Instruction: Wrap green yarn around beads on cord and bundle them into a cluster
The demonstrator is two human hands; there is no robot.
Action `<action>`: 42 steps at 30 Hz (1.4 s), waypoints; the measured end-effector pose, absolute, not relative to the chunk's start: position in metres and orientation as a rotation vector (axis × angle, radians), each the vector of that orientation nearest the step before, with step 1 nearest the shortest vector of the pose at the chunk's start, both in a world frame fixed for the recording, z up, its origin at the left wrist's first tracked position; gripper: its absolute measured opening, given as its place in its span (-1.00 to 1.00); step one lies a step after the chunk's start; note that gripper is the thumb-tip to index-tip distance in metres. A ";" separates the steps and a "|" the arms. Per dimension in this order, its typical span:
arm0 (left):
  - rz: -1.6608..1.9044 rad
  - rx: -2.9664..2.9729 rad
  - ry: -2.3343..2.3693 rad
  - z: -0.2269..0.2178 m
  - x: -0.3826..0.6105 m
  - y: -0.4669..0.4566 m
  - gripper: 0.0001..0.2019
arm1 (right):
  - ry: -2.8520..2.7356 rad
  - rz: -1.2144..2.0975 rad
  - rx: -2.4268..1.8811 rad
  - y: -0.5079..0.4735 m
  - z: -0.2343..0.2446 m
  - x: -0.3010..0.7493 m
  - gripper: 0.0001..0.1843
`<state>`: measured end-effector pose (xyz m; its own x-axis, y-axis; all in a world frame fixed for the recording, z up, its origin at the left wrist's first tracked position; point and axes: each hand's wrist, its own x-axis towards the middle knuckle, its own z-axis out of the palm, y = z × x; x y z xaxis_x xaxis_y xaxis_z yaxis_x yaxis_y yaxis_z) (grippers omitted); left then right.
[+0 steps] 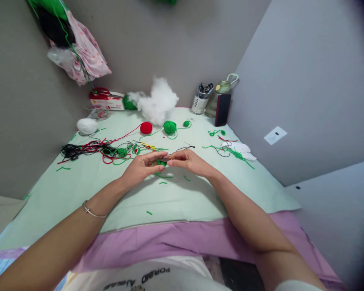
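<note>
My left hand (139, 167) is closed around a small green yarn piece (161, 163), mostly covered by the fingers. My right hand (189, 161) meets it over the middle of the table, thumb and fingers pinched together at the edge of that piece. What the right fingertips grip is too small to make out. A black strand (183, 148) shows just beyond the right fingers. Short green yarn clippings (163, 183) lie on the pale green cloth (127, 206) below the hands.
Left of the hands is a tangle of black yarn (75, 151). Behind are a red yarn ball (146, 128), a green yarn ball (170, 127) and white stuffing (160, 101). Scissors (100, 93) rest on a box; a phone (223, 110) leans against a bottle (212, 105).
</note>
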<state>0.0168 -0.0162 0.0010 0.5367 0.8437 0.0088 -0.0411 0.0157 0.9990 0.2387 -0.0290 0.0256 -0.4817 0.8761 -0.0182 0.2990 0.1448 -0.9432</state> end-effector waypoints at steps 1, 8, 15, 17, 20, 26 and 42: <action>0.798 1.393 0.760 0.001 0.017 -0.016 -0.43 | -1.873 1.341 -1.115 -0.029 0.026 0.239 -0.65; 0.817 1.496 0.767 -0.001 0.015 -0.013 -0.46 | -2.231 1.556 -1.058 -0.034 0.047 0.254 -0.57; 0.786 1.475 0.776 -0.002 0.014 -0.012 -0.43 | -2.064 0.504 -1.821 -0.018 0.038 0.288 -0.64; 0.786 1.427 0.775 -0.001 0.014 -0.012 -0.30 | -1.995 0.197 -1.993 -0.008 0.026 0.293 -0.65; 0.809 1.358 0.771 0.003 0.013 -0.011 -0.17 | -2.018 0.054 -2.132 0.005 0.009 0.294 -0.62; 0.928 1.309 0.714 0.006 0.006 -0.003 -0.23 | -2.144 -0.061 -2.170 0.015 -0.003 0.285 -0.66; 1.414 1.596 1.212 0.002 -0.028 0.032 -0.59 | -1.085 1.020 -1.176 0.017 0.014 0.290 -0.77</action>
